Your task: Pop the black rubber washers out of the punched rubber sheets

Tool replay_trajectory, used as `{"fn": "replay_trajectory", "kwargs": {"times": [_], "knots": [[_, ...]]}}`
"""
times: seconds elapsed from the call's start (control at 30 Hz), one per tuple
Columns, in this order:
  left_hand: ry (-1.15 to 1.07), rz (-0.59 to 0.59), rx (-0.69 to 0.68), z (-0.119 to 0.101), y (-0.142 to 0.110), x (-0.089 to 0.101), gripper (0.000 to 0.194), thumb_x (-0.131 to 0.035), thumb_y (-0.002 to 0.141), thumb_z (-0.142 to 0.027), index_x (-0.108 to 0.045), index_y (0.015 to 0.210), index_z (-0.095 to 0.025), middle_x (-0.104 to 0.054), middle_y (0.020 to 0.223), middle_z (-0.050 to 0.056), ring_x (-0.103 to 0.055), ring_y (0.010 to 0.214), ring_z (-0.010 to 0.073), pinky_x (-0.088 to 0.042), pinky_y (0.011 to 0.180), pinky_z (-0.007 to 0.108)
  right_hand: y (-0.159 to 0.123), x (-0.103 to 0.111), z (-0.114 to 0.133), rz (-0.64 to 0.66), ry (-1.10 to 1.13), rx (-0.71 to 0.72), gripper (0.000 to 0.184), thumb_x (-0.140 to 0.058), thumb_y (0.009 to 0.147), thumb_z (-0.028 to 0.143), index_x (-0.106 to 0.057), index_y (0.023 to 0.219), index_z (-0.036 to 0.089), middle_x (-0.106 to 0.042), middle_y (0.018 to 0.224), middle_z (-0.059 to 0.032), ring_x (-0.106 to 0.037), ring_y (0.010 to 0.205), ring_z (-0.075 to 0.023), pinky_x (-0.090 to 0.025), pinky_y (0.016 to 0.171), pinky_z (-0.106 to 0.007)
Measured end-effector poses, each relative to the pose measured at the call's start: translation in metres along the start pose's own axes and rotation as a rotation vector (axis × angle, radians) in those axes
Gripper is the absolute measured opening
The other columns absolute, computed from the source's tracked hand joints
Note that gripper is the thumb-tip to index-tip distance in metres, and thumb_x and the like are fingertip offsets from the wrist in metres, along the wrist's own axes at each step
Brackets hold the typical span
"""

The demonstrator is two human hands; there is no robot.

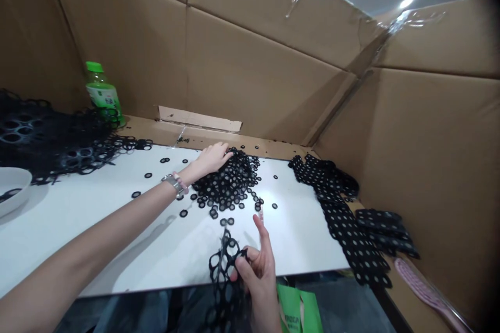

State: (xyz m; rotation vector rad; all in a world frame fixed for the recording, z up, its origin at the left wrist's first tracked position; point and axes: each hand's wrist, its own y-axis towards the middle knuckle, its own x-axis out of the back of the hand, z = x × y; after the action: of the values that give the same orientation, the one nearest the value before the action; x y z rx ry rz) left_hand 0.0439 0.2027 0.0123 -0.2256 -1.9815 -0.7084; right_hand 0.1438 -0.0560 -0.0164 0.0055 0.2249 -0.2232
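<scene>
A black punched ring strip (224,265) runs lengthwise toward the person, over the near edge of the white tabletop (78,234), pinched in the right hand's (253,270) grip. The left hand (211,159) lies spread, touching a heap of black rings (228,182).

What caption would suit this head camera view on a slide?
Left hand on small black rings piled on a white table, right hand holding a black punched lattice.

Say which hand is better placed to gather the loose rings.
Left, probably: the left hand rests on the ring pile, with loose rings around it. The right hand is pinching the black lattice strip, away from the pile.
</scene>
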Motion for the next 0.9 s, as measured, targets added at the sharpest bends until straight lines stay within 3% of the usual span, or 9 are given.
{"fn": "replay_trajectory", "kwargs": {"times": [0.2,0.3,0.37,0.43,0.57,0.63,0.73,0.8,0.9], "knots": [[0.232,-0.097,0.005,-0.007,-0.006,0.002,0.029,-0.035,0.089,-0.038,-0.048,0.101,-0.015,-0.052,0.104,0.012,-0.052,0.093,0.0251,-0.041,0.072,0.033,0.005,0.004,-0.002,-0.168,0.046,-0.03,0.072,-0.068,0.067,0.036,-0.035,0.129,0.018,-0.022,0.052,0.0114,-0.015,0.043,-0.004,-0.013,0.039,-0.016],[0.119,-0.138,-0.078,-0.021,-0.023,0.017,0.023,-0.036,0.089,-0.034,-0.049,0.094,-0.015,-0.055,0.097,0.009,-0.052,0.087,0.0213,-0.04,0.071,0.03,0.008,0.004,-0.005,-0.204,0.073,-0.07,0.072,-0.067,0.067,0.039,-0.036,0.127,0.017,-0.02,0.052,0.0116,-0.015,0.042,-0.0042,-0.012,0.038,-0.016],[-0.101,-0.017,-0.227,-0.036,-0.047,0.029,0.023,-0.038,0.089,-0.035,-0.05,0.086,-0.016,-0.056,0.083,0.004,-0.052,0.074,0.0158,-0.039,0.065,0.026,0.009,0.004,-0.007,-0.201,0.092,-0.058,0.072,-0.066,0.068,0.041,-0.034,0.129,0.018,-0.022,0.051,0.0117,-0.015,0.041,-0.004,-0.012,0.037,-0.016],[-0.308,0.303,-0.421,-0.053,-0.077,0.038,0.025,-0.046,0.085,-0.041,-0.051,0.08,-0.017,-0.055,0.071,-0.001,-0.049,0.062,0.0115,-0.036,0.055,0.021,0.011,0.003,-0.009,-0.181,0.113,-0.047,0.073,-0.064,0.071,0.041,-0.03,0.132,0.02,-0.024,0.05,0.0119,-0.016,0.04,-0.0038,-0.013,0.037,-0.016],[-0.529,0.594,-0.532,-0.074,-0.12,0.045,0.024,-0.054,0.08,-0.04,-0.049,0.077,-0.017,-0.052,0.067,-0.002,-0.046,0.057,0.0091,-0.034,0.052,0.019,0.014,0.002,-0.012,-0.087,0.138,-0.05,0.078,-0.064,0.073,0.041,-0.023,0.135,0.019,-0.029,0.045,0.0126,-0.02,0.039,-0.0042,-0.018,0.039,-0.015],[-0.591,0.63,-0.525,-0.075,-0.126,0.043,0.019,-0.048,0.085,-0.034,-0.049,0.076,-0.017,-0.053,0.067,-0.001,-0.046,0.059,0.0092,-0.035,0.054,0.018,0.014,0.001,-0.011,-0.061,0.172,-0.079,0.077,-0.063,0.073,0.043,-0.024,0.135,0.018,-0.039,0.046,0.0103,-0.026,0.039,-0.0045,-0.021,0.039,-0.015],[-0.67,0.616,-0.449,-0.07,-0.125,0.038,0.015,-0.044,0.087,-0.026,-0.052,0.078,-0.016,-0.056,0.067,-0.001,-0.048,0.059,0.009,-0.035,0.055,0.018,0.009,0.003,-0.006,-0.044,0.294,-0.141,0.07,-0.061,0.074,0.043,-0.03,0.133,0.021,-0.06,0.07,-0.0001,-0.042,0.047,-0.0071,-0.032,0.044,-0.017],[-0.761,0.607,-0.337,-0.064,-0.121,0.033,0.015,-0.044,0.087,-0.026,-0.051,0.077,-0.016,-0.054,0.061,-0.002,-0.048,0.053,0.008,-0.035,0.051,0.017,0.006,0.005,-0.004,0.009,0.365,-0.139,0.071,-0.065,0.071,0.038,-0.033,0.132,0.021,-0.063,0.084,-0.0041,-0.05,0.056,-0.0102,-0.039,0.052,-0.02],[-0.907,0.601,-0.141,-0.05,-0.108,0.024,0.02,-0.046,0.085,-0.033,-0.049,0.076,-0.016,-0.052,0.056,-0.003,-0.047,0.047,0.0074,-0.035,0.045,0.016,0.004,0.01,-0.006,0.044,0.376,-0.098,0.072,-0.07,0.067,0.031,-0.036,0.13,0.02,-0.065,0.085,-0.0046,-0.055,0.065,-0.0134,-0.043,0.064,-0.026]]}}
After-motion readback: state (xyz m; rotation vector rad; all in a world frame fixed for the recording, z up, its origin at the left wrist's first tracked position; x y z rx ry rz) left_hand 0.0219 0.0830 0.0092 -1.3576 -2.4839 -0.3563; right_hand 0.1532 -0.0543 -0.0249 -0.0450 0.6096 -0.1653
